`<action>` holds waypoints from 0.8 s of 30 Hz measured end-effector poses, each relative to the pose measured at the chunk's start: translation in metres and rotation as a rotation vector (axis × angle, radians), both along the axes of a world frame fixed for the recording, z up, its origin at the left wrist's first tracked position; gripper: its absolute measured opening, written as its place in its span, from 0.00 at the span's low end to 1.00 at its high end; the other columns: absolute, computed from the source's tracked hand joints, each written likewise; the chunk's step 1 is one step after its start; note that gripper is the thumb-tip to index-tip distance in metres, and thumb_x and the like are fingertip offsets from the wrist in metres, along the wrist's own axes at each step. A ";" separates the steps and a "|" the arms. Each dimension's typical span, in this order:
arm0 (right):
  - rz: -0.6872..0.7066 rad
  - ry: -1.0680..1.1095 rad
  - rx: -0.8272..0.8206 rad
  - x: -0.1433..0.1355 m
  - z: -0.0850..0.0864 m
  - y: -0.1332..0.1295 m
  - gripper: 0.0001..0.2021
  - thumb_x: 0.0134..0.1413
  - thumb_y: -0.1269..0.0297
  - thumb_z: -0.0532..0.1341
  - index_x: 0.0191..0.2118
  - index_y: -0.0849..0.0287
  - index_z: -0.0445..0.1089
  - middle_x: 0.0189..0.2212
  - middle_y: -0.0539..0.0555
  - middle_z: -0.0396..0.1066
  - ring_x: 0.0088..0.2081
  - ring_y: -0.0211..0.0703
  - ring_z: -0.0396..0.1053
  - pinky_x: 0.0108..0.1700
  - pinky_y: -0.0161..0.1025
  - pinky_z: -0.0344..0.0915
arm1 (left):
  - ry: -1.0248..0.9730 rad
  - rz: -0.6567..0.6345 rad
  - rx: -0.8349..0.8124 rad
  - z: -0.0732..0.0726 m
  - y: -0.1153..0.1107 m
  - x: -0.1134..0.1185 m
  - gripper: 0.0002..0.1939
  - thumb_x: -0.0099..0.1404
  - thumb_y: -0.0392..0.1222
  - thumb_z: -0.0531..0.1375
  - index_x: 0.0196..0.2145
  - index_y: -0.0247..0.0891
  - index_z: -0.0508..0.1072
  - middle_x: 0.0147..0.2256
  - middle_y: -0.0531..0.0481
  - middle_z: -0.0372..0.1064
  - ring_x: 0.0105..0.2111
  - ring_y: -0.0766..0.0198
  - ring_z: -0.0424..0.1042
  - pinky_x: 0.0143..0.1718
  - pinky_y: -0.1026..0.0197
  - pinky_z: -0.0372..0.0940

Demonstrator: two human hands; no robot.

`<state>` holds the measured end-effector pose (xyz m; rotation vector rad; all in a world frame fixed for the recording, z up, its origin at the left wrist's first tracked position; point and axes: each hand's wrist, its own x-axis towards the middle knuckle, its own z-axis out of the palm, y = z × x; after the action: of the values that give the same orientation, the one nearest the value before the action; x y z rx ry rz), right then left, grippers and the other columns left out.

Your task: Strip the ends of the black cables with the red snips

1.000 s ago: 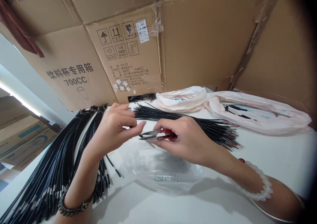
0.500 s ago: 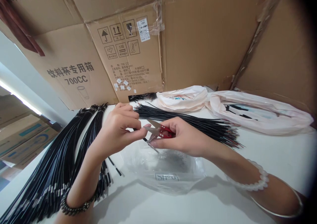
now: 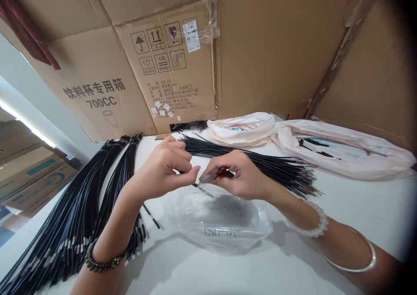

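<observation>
Pinched between thumb and fingers of my left hand (image 3: pixel 171 167) is a black cable (image 3: pixel 195 185), whose stripped, silvery end (image 3: pixel 206 191) points down to the right. My right hand (image 3: pixel 243 173) is closed around red-handled thread snips (image 3: pixel 223 173). Their blades (image 3: pixel 208 176) lie just above the cable, close to my left thumb; whether they touch it I cannot tell. Below both hands sits a clear plastic bag (image 3: pixel 218 238) with printed letters and fine greyish contents.
Bundles of black cables (image 3: pixel 78 208) cover the table's left side. Another bundle (image 3: pixel 260 162) lies behind my right hand. Two pale plastic bags (image 3: pixel 241 130) with rolled rims, holding wire pieces, stand at the back. Cardboard boxes (image 3: pixel 260 60) form a wall behind.
The snips' blades have gone from spread to nearly closed, and my right hand has turned over them. My left hand has shifted slightly right, still with the cable.
</observation>
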<state>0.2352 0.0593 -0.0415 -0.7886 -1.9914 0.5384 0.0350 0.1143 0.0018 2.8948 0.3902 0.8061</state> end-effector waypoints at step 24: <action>0.157 0.297 -0.105 -0.010 0.007 -0.009 0.04 0.52 0.67 0.67 0.29 0.61 0.79 0.23 0.54 0.76 0.21 0.34 0.66 0.22 0.32 0.58 | 0.003 0.034 -0.039 -0.002 -0.004 0.003 0.23 0.65 0.35 0.53 0.15 0.34 0.49 0.14 0.59 0.45 0.22 0.70 0.45 0.34 0.60 0.49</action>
<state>0.2250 0.0503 -0.0348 -0.5793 -1.7683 0.8093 0.0376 0.1103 -0.0004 2.8614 0.4516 0.7903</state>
